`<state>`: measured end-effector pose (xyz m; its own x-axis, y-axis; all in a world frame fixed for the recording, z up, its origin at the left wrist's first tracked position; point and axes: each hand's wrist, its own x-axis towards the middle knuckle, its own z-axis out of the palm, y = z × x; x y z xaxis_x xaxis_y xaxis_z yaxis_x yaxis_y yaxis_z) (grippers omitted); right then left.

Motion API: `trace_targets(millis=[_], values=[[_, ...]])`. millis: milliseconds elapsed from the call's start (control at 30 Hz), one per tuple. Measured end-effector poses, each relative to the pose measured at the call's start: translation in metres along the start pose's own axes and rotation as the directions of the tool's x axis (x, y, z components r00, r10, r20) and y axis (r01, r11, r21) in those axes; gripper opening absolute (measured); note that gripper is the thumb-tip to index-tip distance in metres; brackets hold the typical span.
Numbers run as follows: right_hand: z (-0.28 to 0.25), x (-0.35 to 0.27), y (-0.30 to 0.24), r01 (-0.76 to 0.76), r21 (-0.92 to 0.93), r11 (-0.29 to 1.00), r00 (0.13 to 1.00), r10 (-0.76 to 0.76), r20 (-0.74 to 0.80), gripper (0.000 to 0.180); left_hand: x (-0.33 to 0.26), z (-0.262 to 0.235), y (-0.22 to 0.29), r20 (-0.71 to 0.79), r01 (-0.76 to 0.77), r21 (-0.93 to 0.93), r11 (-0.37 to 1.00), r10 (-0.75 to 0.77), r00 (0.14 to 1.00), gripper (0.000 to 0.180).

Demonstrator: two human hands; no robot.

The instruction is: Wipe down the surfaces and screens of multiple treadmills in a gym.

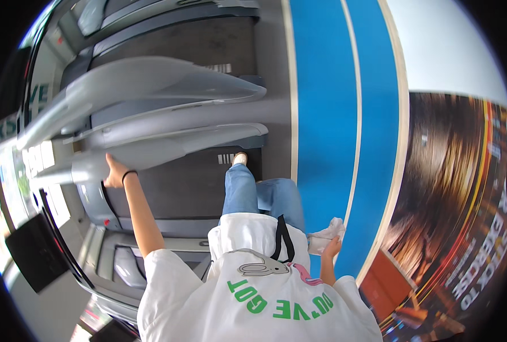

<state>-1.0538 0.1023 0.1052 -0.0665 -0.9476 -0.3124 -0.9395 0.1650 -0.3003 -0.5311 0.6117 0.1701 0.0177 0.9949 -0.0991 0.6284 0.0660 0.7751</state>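
My left arm reaches out to the grey handrail (168, 149) of a treadmill. My left hand (115, 172) is closed on this rail, thumb over its top, with a dark band around the wrist. Low at my right side, my right hand (332, 247) grips a crumpled whitish cloth (326, 233). The cloth hangs beside my hip, above the blue floor strip. One of my feet, in a light shoe (240, 158), is on the dark treadmill deck (179, 191); the other foot is hidden.
Another treadmill's grey handrail (145, 80) and dark belt (190, 43) lie beyond. Blue flooring (327, 114) with pale lines runs along my right. Past it are a large printed wall panel (447, 182) and a reddish-brown board (385, 283). A black screen (37, 253) stands at left.
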Motion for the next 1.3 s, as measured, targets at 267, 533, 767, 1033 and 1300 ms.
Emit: trace_targets(millis=[267, 533, 767, 1033, 1300], values=[[0.138, 0.17, -0.1, 0.504, -0.225, 0.834, 0.854, -0.441, 0.277, 0.051, 0.0, -0.169, -0.068, 0.799, -0.815, -0.107, 0.57, 0.537, 0.271, 0.067], [0.217, 0.341, -0.175, 0.909, -0.405, -0.1, 0.278, -0.579, 0.766, 0.041, -0.034, -0.483, -0.457, -0.262, 0.229, 0.965, 0.128, 0.542, 0.798, 0.091], [0.251, 0.32, -0.242, 0.978, -0.178, -0.107, 0.043, -0.737, 0.675, 0.044, -0.067, -0.513, -0.563, -0.415, 0.139, 0.486, 0.863, 0.087, 0.906, 0.08], [0.261, 0.248, -0.286, 0.965, 0.002, -0.261, -0.184, -0.676, 0.714, 0.047, -0.28, -0.368, -0.654, 0.36, 0.057, 0.374, 0.926, -0.202, 0.911, 0.052], [0.293, 0.124, -0.334, 0.918, 0.329, -0.22, -0.377, -0.739, 0.558, 0.048, -0.53, -0.424, -0.76, 0.169, 0.572, 0.647, 0.503, -0.827, 0.536, 0.051]])
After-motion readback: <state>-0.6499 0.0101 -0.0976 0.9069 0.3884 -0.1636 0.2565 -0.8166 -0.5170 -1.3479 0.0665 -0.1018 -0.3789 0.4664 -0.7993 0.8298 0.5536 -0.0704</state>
